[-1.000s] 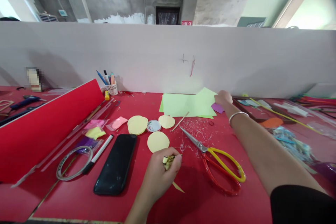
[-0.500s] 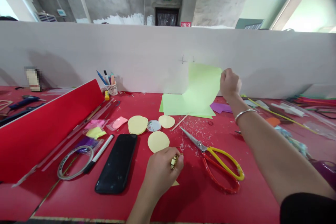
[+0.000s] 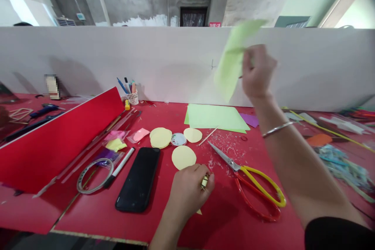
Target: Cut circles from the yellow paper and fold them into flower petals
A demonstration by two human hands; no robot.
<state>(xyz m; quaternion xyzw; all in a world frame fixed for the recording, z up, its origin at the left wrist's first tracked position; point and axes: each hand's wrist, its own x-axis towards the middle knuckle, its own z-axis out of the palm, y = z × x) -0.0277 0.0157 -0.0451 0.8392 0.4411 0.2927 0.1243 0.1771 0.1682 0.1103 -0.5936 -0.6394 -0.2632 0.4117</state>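
Observation:
My right hand [image 3: 259,71] is raised in front of the white partition, its fingers closed on a light green sheet [image 3: 231,56] that is curled and blurred. Below it, more green sheets [image 3: 218,117] lie on the red table. Low in the middle, my left hand [image 3: 191,187] is closed around small yellow paper scraps [image 3: 204,181]. Just beyond its knuckles lies a pale yellow paper circle [image 3: 183,157]. Farther back are several such circles [image 3: 161,137] and a small round dish [image 3: 178,139]. Scissors [image 3: 234,166] with yellow and red handles lie right of my left hand.
A black phone [image 3: 138,179], a marker [image 3: 120,167] and a tape roll [image 3: 95,175] lie at the left, near a raised red board [image 3: 64,140]. A pen cup [image 3: 133,97] stands by the partition [image 3: 164,62]. Coloured strips [image 3: 342,166] lie at the right.
My right hand has lifted the green sheet up off the pile, above the partition's top edge. My left hand stays closed on the scraps. The view has shifted slightly.

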